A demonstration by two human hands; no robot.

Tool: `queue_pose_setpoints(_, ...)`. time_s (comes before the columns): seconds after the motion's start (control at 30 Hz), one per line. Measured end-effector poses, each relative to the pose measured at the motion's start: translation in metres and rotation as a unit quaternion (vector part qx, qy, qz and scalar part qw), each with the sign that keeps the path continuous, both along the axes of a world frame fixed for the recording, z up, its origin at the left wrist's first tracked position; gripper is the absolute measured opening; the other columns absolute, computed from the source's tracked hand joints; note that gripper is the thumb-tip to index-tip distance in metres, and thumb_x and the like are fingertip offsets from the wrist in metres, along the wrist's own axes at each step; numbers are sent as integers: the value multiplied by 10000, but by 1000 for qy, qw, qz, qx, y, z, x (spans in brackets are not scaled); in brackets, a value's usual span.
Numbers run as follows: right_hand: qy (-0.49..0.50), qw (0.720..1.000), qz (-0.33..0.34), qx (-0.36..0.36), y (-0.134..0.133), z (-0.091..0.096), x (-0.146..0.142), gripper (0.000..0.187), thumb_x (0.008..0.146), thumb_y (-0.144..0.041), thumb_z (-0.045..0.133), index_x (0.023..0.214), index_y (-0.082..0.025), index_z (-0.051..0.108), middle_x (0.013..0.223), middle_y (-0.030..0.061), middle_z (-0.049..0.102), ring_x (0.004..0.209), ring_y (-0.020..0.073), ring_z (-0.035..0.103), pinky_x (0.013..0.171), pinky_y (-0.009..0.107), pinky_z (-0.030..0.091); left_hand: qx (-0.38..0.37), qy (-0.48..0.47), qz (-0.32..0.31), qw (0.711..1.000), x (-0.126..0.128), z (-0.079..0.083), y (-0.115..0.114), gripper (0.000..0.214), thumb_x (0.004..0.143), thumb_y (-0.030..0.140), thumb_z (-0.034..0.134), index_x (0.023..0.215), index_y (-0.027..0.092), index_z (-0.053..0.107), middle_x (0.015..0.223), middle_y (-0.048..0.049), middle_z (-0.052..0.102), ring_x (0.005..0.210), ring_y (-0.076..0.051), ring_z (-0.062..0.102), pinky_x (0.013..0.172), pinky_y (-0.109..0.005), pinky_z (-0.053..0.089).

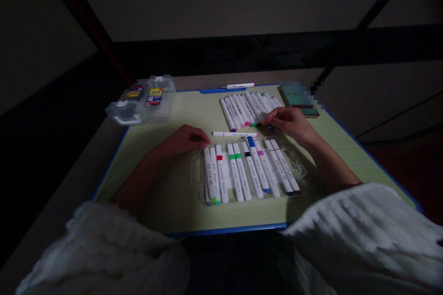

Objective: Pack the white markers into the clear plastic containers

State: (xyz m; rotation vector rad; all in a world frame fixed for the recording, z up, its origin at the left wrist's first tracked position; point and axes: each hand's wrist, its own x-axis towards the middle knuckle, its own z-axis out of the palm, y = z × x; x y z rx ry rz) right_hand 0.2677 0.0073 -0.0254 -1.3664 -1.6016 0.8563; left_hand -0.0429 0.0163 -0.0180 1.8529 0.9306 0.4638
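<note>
A clear plastic case [196, 173] lies open on the table with several white markers in it, their bands and ends coloured red, green, black, blue and purple. My left hand [185, 140] is at the case's upper left corner, fingers curled by the top end of the leftmost marker [208, 175]; what they grip is hidden. Beyond the case lies a row of white markers [238, 109]. My right hand [292, 123] pinches the near end of a marker [266, 117] at that row's right side. One pink-ended marker [235, 134] lies crosswise between row and case.
Another clear case [157, 113] with yellow labels and a handle stands at the table's far left. A marker [238, 86] rests along the blue far edge. A phone [299, 100] lies at the far right. The table [162, 207] has a blue rim; the room is dim.
</note>
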Motion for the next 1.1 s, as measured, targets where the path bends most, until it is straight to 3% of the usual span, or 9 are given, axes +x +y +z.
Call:
queue_pose_setpoints(0.17,-27,999,19,11,1,-3,3,304,661,-443,659,619,-149,589,560,12,560,482,87,445,460,230,315,2,5,1,1000,0,0,0,190,636,275,670,739,115,655,725,-25,671,702,-138,600,685,-254,458)
queue_pose_setpoints(0.33,-119,991,57,39,-1,-8,0,229,728,-360,595,683,-138,629,635,42,622,542,118,525,514,241,386,10,3,-4,1000,0,-2,2,195,642,277,664,749,114,659,727,-27,675,698,-135,603,673,-246,457)
queue_pose_setpoints(0.53,-270,951,101,110,-7,-6,-10,140,758,-221,571,736,-134,679,751,76,661,644,172,588,602,279,438,16,1,-8,1000,0,-3,2,191,649,275,671,759,119,660,739,-28,679,703,-132,607,674,-242,461)
queue_pose_setpoints(0.67,-318,933,114,126,-9,-4,-13,123,763,-186,583,754,-133,693,771,85,667,682,188,605,635,287,443,14,2,-4,1000,1,-2,1,195,653,280,668,761,118,659,735,-27,678,703,-133,609,675,-244,466)
queue_pose_setpoints(1.1,-363,927,53,82,-5,-5,-18,114,723,-201,656,812,-172,721,811,61,704,678,187,628,623,285,443,16,12,-1,1000,1,-1,1,233,653,322,666,766,118,655,738,-31,672,711,-146,607,688,-263,467)
